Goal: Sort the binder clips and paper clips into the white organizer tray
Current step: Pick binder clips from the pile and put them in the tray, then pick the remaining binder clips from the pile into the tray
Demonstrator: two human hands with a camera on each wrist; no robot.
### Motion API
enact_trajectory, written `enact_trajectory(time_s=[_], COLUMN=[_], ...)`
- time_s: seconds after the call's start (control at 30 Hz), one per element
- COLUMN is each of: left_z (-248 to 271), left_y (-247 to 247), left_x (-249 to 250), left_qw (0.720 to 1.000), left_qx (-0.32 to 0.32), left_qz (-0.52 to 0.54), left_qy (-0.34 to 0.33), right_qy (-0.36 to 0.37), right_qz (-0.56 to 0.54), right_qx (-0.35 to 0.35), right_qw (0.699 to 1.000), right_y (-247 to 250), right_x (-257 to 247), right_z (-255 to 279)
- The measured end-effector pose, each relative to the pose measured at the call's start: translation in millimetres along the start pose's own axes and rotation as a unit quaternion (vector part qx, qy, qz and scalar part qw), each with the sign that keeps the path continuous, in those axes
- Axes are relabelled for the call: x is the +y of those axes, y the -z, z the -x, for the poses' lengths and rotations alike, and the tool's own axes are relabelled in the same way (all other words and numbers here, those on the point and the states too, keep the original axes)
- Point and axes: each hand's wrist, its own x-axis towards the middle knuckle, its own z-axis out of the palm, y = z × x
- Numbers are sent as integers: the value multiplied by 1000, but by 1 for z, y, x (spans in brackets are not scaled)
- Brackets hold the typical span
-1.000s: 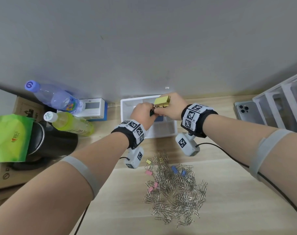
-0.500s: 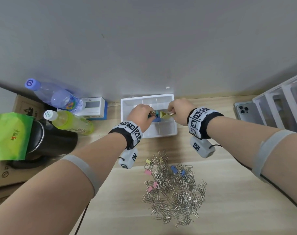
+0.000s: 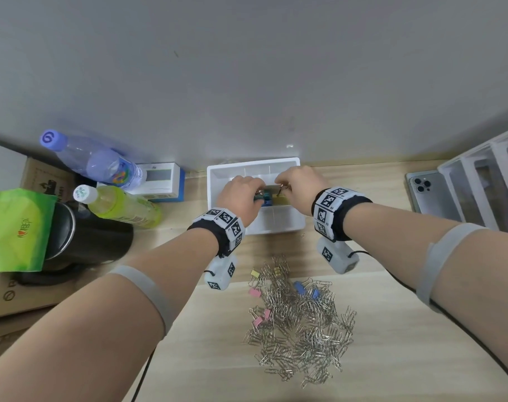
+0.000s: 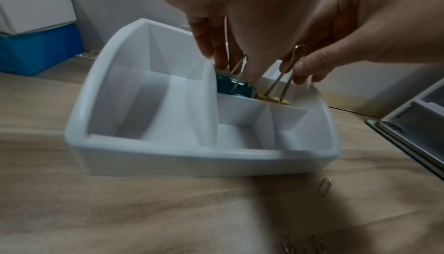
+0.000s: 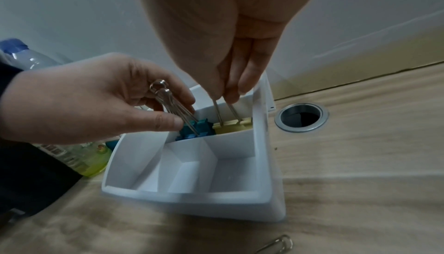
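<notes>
the right hand [image 3: 297,187] is pinched on the wire handles of a yellow binder clip [image 5: 231,126]; the left hand [image 3: 241,195] is clasped on a teal binder clip [image 4: 234,87], both inside the white organizer tray [image 3: 218,177]. light, stiff, springy steel is judged best held by its handles. loose paper clips [image 3: 302,323] lie on the surface [image 3: 377,358].

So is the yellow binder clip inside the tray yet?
Yes: the yellow binder clip sits in a tray compartment, handles up, right hand pinching them.
</notes>
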Motion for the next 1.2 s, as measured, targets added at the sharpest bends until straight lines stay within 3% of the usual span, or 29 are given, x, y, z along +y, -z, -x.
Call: enact_trajectory(time_s=[0.1,0.3,0.5,0.57,0.77,1.0,1.2], left_z=[3,15,46,59,93,123,146], left_y=[1,9,19,19,1,-48,-72], left_x=[-1,1,1,-1,3,29,32], left_qw=[1000,999,996,994,976,980,984], left_qx=[20,9,13,-7,-172,-169,-109], left_qz=[13,18,18,19,-2,24,18], left_qy=[9,28,87,108,136,99,140], right_qy=[-12,-24,-44,-50,-56,-86,-85], right_qz=[-46,-52,-88,-83,-17,4,20], right_qx=[29,24,89,64,-173,-190,-150], right_qw=[998,998,991,993,983,978,985], right_y=[-1,3,19,16,-16,-79,-108], right_x=[4,8,8,10,15,24,25], right_z=[2,13,39,50,97,150,170])
